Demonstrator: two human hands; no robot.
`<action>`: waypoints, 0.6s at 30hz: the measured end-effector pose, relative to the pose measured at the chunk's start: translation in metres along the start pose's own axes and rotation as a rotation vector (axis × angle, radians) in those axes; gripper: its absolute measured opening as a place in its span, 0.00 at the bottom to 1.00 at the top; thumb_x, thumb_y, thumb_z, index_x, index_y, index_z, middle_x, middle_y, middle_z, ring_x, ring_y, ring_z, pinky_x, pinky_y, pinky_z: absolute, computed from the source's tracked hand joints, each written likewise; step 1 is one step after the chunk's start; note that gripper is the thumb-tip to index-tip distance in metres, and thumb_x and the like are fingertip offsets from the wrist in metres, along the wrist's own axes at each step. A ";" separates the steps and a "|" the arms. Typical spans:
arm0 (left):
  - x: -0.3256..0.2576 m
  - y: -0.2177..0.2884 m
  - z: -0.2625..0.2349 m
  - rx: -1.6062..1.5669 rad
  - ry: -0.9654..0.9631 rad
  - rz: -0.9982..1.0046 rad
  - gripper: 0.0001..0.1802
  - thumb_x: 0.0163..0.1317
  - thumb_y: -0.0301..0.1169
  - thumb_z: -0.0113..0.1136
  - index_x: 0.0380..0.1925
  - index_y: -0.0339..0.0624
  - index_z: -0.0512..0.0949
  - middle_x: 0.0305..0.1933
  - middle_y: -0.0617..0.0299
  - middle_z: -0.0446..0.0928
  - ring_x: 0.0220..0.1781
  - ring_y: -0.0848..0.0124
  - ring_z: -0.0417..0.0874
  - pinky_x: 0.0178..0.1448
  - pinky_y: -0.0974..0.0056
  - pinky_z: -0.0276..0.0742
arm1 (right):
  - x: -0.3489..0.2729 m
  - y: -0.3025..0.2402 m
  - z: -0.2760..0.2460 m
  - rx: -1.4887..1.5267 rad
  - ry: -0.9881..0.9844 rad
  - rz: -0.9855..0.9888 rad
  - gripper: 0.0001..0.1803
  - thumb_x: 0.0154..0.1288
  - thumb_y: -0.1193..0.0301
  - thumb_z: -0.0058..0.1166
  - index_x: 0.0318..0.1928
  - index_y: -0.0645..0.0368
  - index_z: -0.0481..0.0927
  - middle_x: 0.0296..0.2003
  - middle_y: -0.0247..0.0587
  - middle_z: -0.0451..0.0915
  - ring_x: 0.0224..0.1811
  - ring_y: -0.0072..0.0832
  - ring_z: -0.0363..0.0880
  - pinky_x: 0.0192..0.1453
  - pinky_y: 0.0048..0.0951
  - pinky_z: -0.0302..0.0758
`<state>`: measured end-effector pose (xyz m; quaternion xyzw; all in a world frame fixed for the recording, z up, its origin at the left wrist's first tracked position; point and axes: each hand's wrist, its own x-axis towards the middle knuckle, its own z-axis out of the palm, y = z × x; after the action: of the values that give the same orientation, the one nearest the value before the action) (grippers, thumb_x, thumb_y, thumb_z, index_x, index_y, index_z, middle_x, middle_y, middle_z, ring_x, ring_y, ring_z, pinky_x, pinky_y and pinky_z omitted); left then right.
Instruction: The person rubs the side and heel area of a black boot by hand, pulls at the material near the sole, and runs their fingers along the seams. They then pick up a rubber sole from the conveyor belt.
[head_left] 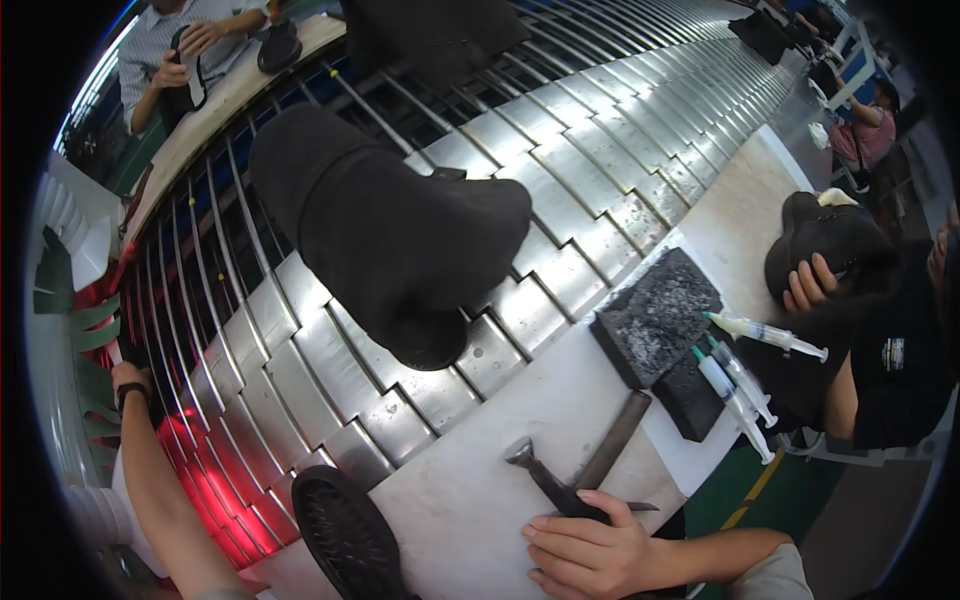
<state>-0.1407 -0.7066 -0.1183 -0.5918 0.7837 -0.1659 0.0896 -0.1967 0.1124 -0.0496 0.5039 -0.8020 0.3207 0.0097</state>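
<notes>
My right hand [595,548] is closed at the hammer [545,480] on the pale worktop, its thumb over the dark metal head. The hammer's handle [612,440] slants away to the upper right. Left of that hand a black shoe [345,530] lies with its ridged sole facing up. My left hand [130,377], with a dark band at the wrist, reaches to the conveyor's left side by some green strips [95,355]; its fingers are too small and dark to read. A black boot [390,225] lies on its side on the conveyor, apart from both hands.
The metal-slat conveyor [560,165] runs to the far right, with another dark boot [435,40] on it. Several syringes [735,385] lie by black foam blocks [660,310]. Co-workers hold a black shoe [825,245] at right and a shoe [188,70] at far left.
</notes>
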 end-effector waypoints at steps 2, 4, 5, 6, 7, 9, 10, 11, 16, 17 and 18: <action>-0.043 0.012 -0.023 -0.122 0.069 -0.112 0.36 0.67 0.40 0.77 0.65 0.28 0.73 0.67 0.34 0.82 0.69 0.42 0.85 0.73 0.46 0.84 | 0.001 0.001 -0.004 -0.001 0.025 -0.006 0.10 0.65 0.66 0.70 0.41 0.60 0.88 0.47 0.44 0.90 0.58 0.37 0.89 0.77 0.57 0.70; -0.055 -0.006 -0.029 -0.136 0.123 -0.188 0.38 0.69 0.41 0.76 0.67 0.30 0.68 0.68 0.35 0.81 0.70 0.40 0.84 0.73 0.45 0.83 | -0.001 0.006 -0.003 -0.085 -0.018 -0.021 0.12 0.63 0.61 0.71 0.41 0.53 0.88 0.50 0.33 0.90 0.57 0.28 0.88 0.80 0.54 0.63; -0.047 -0.030 -0.024 -0.047 0.183 -0.194 0.37 0.69 0.40 0.76 0.66 0.31 0.67 0.68 0.35 0.80 0.70 0.39 0.84 0.73 0.44 0.83 | -0.004 0.008 -0.001 -0.058 -0.008 -0.040 0.12 0.64 0.60 0.71 0.41 0.53 0.87 0.50 0.32 0.90 0.58 0.26 0.88 0.80 0.53 0.64; -0.036 -0.047 -0.024 0.044 0.239 -0.197 0.36 0.69 0.40 0.76 0.66 0.32 0.66 0.68 0.36 0.80 0.69 0.37 0.84 0.73 0.43 0.83 | -0.004 0.007 -0.002 -0.030 -0.002 -0.054 0.12 0.65 0.60 0.71 0.41 0.52 0.87 0.50 0.31 0.89 0.58 0.25 0.88 0.80 0.52 0.64; -0.043 -0.016 -0.033 -0.008 0.243 -0.152 0.36 0.68 0.37 0.76 0.66 0.33 0.66 0.69 0.33 0.77 0.70 0.37 0.83 0.74 0.43 0.83 | -0.004 0.006 -0.001 -0.048 -0.006 -0.041 0.12 0.65 0.61 0.71 0.41 0.53 0.86 0.51 0.33 0.89 0.60 0.26 0.87 0.80 0.53 0.65; -0.055 0.011 -0.067 0.028 0.336 -0.051 0.29 0.68 0.32 0.74 0.61 0.35 0.69 0.64 0.37 0.80 0.66 0.39 0.85 0.69 0.44 0.86 | -0.006 0.006 -0.004 -0.053 0.024 -0.032 0.12 0.65 0.61 0.71 0.41 0.53 0.86 0.51 0.34 0.88 0.60 0.27 0.87 0.80 0.53 0.66; -0.043 -0.005 -0.070 0.063 0.406 -0.019 0.27 0.68 0.30 0.74 0.60 0.36 0.70 0.63 0.38 0.80 0.64 0.39 0.86 0.68 0.45 0.87 | -0.007 0.007 -0.005 -0.010 0.058 -0.056 0.11 0.66 0.62 0.71 0.41 0.53 0.85 0.51 0.36 0.88 0.61 0.27 0.86 0.79 0.53 0.67; -0.044 -0.002 -0.068 0.085 0.437 0.028 0.24 0.69 0.28 0.71 0.59 0.37 0.71 0.62 0.40 0.80 0.65 0.40 0.86 0.66 0.45 0.88 | -0.007 0.007 -0.006 0.023 0.074 -0.059 0.11 0.67 0.63 0.70 0.40 0.55 0.84 0.50 0.38 0.86 0.61 0.29 0.85 0.79 0.53 0.67; -0.123 0.025 -0.070 0.032 0.457 0.080 0.29 0.68 0.26 0.71 0.64 0.41 0.68 0.64 0.50 0.75 0.69 0.49 0.81 0.61 0.42 0.91 | -0.015 0.011 0.006 0.042 0.137 -0.084 0.10 0.68 0.65 0.68 0.39 0.57 0.83 0.46 0.39 0.84 0.61 0.33 0.83 0.80 0.57 0.66; -0.150 0.033 -0.085 0.027 0.466 0.086 0.29 0.68 0.26 0.71 0.64 0.41 0.68 0.64 0.50 0.75 0.69 0.49 0.81 0.61 0.42 0.91 | -0.018 0.011 0.004 0.072 0.131 -0.084 0.10 0.68 0.65 0.68 0.39 0.57 0.82 0.47 0.40 0.84 0.61 0.34 0.82 0.80 0.57 0.65; -0.174 0.038 -0.102 0.022 0.525 0.174 0.33 0.67 0.28 0.73 0.67 0.41 0.66 0.64 0.50 0.75 0.68 0.49 0.80 0.59 0.43 0.91 | -0.019 0.013 0.002 0.106 0.125 -0.093 0.11 0.68 0.65 0.68 0.40 0.57 0.82 0.47 0.40 0.83 0.61 0.34 0.82 0.81 0.58 0.64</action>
<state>-0.1595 -0.5148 -0.0471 -0.4579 0.8262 -0.3138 -0.0961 -0.1967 0.1303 -0.0645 0.5196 -0.7573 0.3928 0.0477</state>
